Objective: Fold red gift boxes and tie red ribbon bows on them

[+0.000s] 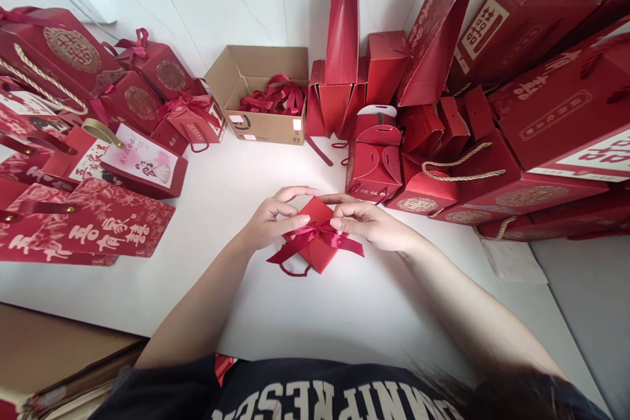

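A small red gift box [319, 256] is on the white table in front of me, one corner toward my body. Across its top lies a tied crimson ribbon bow [319, 231], its two tails spread left and right. My left hand [274, 218] pinches the bow's left side, thumb on top and index finger reaching along the box's far edge. From the other side, my right hand [361, 218] pinches the bow's right loop between thumb and fingers. A dark red cord handle [295, 272] curls out at the box's lower left. The fingers partly cover the loops.
An open cardboard box [268, 128] with loose crimson ribbon [275, 97] stands at the back. Finished red boxes and bags [123, 216] crowd the left. Untied red boxes [377, 170] and larger gift bags [556, 111] are stacked on the right, near the white wall.
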